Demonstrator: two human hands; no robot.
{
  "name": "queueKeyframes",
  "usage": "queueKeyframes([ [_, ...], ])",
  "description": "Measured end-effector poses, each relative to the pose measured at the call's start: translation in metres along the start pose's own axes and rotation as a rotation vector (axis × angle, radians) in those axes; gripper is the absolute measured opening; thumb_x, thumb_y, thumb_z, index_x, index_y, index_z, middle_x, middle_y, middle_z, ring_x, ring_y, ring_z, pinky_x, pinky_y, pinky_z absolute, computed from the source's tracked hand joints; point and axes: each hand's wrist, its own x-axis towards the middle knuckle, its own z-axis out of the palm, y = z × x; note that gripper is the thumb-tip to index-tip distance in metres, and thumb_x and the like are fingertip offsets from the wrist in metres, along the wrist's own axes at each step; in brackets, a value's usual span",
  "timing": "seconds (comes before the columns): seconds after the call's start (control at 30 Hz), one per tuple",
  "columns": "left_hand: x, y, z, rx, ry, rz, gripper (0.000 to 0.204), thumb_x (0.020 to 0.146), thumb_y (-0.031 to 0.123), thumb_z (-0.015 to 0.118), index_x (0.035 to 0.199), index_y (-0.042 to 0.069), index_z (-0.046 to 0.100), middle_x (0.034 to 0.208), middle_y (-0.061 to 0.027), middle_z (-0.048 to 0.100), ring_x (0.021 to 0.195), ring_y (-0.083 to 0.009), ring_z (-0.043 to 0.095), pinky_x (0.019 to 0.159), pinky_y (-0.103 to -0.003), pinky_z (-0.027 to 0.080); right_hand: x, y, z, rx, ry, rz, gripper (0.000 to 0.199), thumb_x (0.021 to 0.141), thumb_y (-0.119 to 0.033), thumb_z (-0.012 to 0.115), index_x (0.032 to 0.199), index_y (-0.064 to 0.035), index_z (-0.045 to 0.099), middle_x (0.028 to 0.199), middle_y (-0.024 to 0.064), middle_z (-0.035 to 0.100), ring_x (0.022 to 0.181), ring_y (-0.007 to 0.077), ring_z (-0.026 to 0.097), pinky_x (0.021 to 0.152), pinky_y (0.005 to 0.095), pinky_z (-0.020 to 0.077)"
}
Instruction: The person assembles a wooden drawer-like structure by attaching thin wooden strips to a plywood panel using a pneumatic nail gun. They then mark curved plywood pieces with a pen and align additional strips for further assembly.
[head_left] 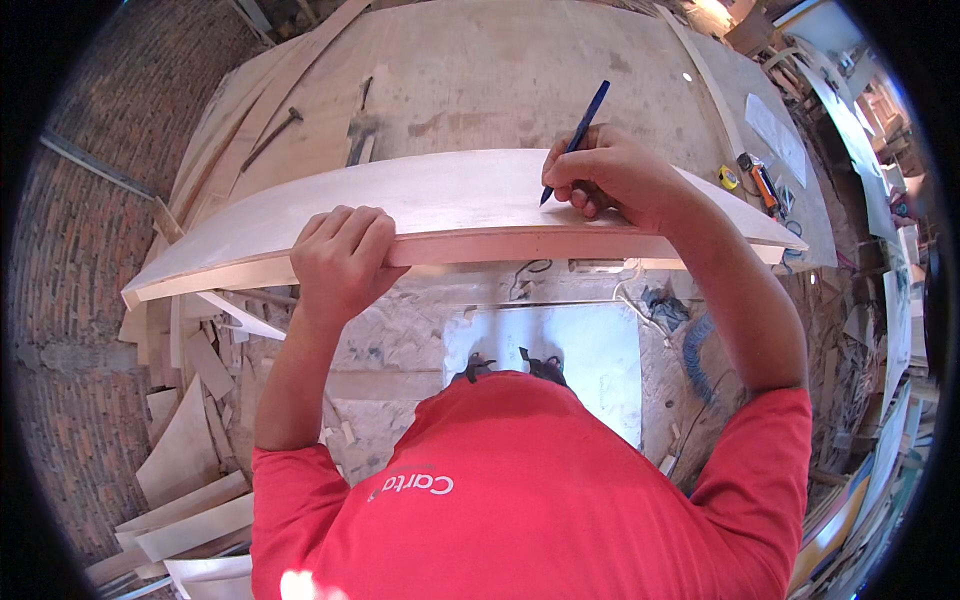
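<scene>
A long pale wooden panel point(450, 200) with a thick front edge lies across the near side of the workbench. My left hand point(345, 250) grips that front edge left of the middle, fingers bent over the top and thumb below. In my right hand point(615, 175) is a blue pen point(588, 118), pinched between thumb and fingers. The pen slants up to the right, its tip down at the panel's surface; whether it touches I cannot tell. The side of my right hand rests on the panel near the front edge.
Behind the panel spreads a large wooden workbench point(480, 75). A hammer point(272, 138) lies at its left; a yellow tape measure point(728, 177), an orange-and-black tool point(762, 185) and a paper sheet point(775, 135) lie right. Wood offcuts point(185, 450) litter the floor by a brick wall point(75, 330). A blue hose point(695, 355) lies right.
</scene>
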Motion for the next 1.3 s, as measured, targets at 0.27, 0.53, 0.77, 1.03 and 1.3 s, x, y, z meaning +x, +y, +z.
queueKeyframes([
  [0.27,0.007,0.002,-0.002,0.003,0.007,-0.012,0.037,0.065,0.031,0.084,0.086,0.010,0.063,0.083,-0.0029,0.069,0.075,-0.0222,0.068,0.063,-0.036,0.050,0.001,0.000,-0.002,-0.036,-0.010,-0.007,0.015,0.085,-0.014,0.072,0.089,-0.0002,0.067,0.072,0.0023,0.061,0.054,0.0058,0.052,0.048,0.0200,0.0405],
  [0.53,0.005,0.000,-0.005,-0.007,-0.057,-0.027,0.052,0.054,0.028,0.089,0.095,0.009,0.064,0.089,-0.0048,0.070,0.079,-0.0248,0.069,0.066,-0.038,0.051,0.003,-0.002,0.000,-0.068,-0.020,-0.034,0.013,0.085,-0.012,0.071,0.089,0.0001,0.068,0.072,0.0025,0.062,0.053,0.0058,0.052,0.048,0.0199,0.0403],
  [0.77,0.008,-0.001,-0.002,-0.017,-0.034,-0.028,0.047,0.055,0.025,0.088,0.091,0.010,0.062,0.086,-0.0043,0.069,0.078,-0.0250,0.068,0.065,-0.038,0.051,0.002,-0.003,-0.003,-0.046,-0.025,-0.032,0.015,0.085,-0.013,0.072,0.091,0.0000,0.068,0.072,0.0034,0.062,0.055,0.0065,0.054,0.049,0.0209,0.0418],
  [1.03,0.027,-0.013,0.004,-0.028,-0.050,-0.070,0.043,0.055,0.026,0.086,0.085,0.013,0.059,0.081,-0.0037,0.065,0.075,-0.0252,0.067,0.063,-0.040,0.050,-0.021,-0.020,-0.008,-0.353,0.353,-0.696,0.025,0.091,-0.021,0.072,0.109,-0.0037,0.073,0.098,0.0092,0.076,0.084,0.0227,0.072,0.079,0.0311,0.0579],
  [1.3,0.069,-0.054,0.013,-0.067,-0.014,-0.073,0.039,0.062,0.031,0.084,0.090,0.013,0.064,0.087,-0.0049,0.069,0.078,-0.0287,0.070,0.064,-0.041,0.055,0.000,-0.036,0.069,-1.418,0.615,-1.039,0.067,0.073,-0.046,0.085,0.127,-0.0100,0.068,0.119,0.0119,0.070,0.112,0.0343,0.065,0.107,0.0462,0.0421],
])
